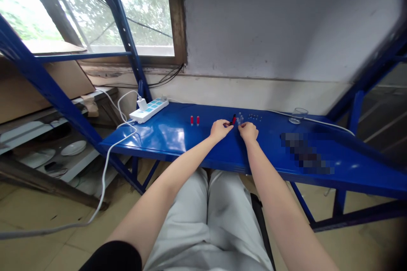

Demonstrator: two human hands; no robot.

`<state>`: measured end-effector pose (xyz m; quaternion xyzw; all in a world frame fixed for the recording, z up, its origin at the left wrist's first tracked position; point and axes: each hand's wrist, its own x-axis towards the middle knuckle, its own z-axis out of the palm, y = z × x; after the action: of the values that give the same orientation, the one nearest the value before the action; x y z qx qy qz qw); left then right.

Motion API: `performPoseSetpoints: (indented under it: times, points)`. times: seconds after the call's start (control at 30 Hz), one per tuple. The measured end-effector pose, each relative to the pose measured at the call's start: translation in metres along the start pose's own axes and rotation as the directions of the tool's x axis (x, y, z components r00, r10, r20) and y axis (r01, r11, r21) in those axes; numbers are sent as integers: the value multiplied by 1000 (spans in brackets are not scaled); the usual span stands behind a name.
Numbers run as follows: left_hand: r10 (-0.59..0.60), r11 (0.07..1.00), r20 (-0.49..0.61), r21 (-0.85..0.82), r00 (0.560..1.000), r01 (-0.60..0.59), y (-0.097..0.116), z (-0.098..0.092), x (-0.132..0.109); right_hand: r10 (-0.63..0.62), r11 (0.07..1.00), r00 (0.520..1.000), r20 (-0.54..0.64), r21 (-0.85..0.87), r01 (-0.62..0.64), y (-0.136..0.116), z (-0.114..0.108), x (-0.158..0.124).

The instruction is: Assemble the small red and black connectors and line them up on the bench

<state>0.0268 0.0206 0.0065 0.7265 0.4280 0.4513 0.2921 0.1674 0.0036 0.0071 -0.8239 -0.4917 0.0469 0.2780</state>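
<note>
Over the blue table (152, 135), my left hand (220, 129) has its fingers pinched together around a small dark piece too tiny to name. Just beyond its fingertips stands a small red-and-black tube (234, 119). My right hand (248, 131) is closed beside several small clear plastic pieces (241, 119); whatever its fingertips hold is hidden. Two small red tubes with clear lower ends (191, 120) stand upright, side by side, left of my hands. Several tiny pale parts (255, 117) lie spread behind my right hand.
A white power strip (149, 110) with a plugged-in adapter lies at the table's left end, its cable (106, 165) hanging down. On the right are a clear glass (298, 116) and a blurred-out dark object (307, 152). Blue frame posts (354, 112) rise at both sides.
</note>
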Motion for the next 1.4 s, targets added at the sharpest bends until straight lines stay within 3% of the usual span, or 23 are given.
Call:
performPoseSetpoints:
  times: [0.23,0.43,0.63,0.9,0.97,1.03,1.1,1.17,1.27,1.4]
  points:
    - [-149,987,-37,50,988,151,3,22,23,3,1000,1000,11,-2,-3,0,-2,0]
    - [-164,979,-55,118,985,169,-7,34,31,-22,1000,999,-36,14,23,4,4,2]
    - [-163,949,-12,272,987,160,-10,35,34,-14,1000,999,-31,15,15,2,2,0]
    - [-212,947,-5,246,977,206,-1,31,31,-19,1000,1000,-22,10,19,2,1,0]
    - [-149,963,-5,226,989,146,2,23,26,-21,1000,1000,-22,4,21,2,1,0]
    - [-6,975,-8,224,1000,8,5,9,16,-13,1000,1000,-3,-8,13,2,-1,-1]
    - [155,950,7,274,988,-151,7,-11,4,5,1000,999,35,-26,-4,0,-2,-2]
    - [239,894,43,380,970,-237,9,-35,-9,18,999,998,66,-44,-15,-1,-4,-4]
    - [216,748,99,623,971,-230,8,-69,-24,16,998,999,46,-56,-13,-3,-7,-10]
    - [109,593,127,788,986,-167,1,-95,-31,-37,998,985,-171,48,46,-4,-8,-21]
